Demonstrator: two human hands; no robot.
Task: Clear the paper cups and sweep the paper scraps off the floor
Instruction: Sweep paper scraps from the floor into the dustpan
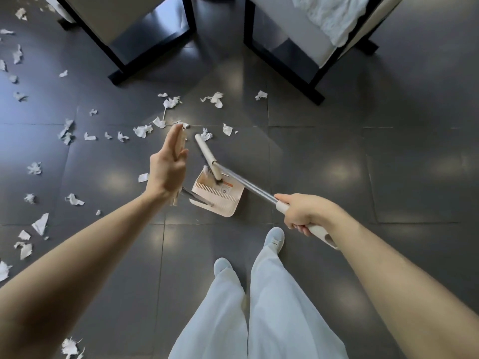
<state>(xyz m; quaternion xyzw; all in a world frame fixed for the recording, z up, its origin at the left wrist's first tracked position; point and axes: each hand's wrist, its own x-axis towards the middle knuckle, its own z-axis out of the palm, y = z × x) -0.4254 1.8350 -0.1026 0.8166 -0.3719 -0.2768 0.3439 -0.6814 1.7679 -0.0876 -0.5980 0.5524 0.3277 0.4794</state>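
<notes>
White paper scraps (143, 130) lie scattered over the dark tiled floor (363, 164), mostly to the left and just beyond the tools. A beige dustpan (223, 200) sits on the floor in the middle. Its upright beige handle (182, 138) stands against the palm of my left hand (167, 167), whose fingers are straight. My right hand (302, 212) grips the broom's beige handle, and its metal pole (248, 186) runs up-left to the broom head (207, 154) over the dustpan. No paper cups are in view.
Two chairs with black frames stand at the back, one at the left (124, 60) and one at the right (305, 73) with a white cloth (334, 14) on its seat. My legs in white trousers (259, 307) and pale shoes are at the bottom centre.
</notes>
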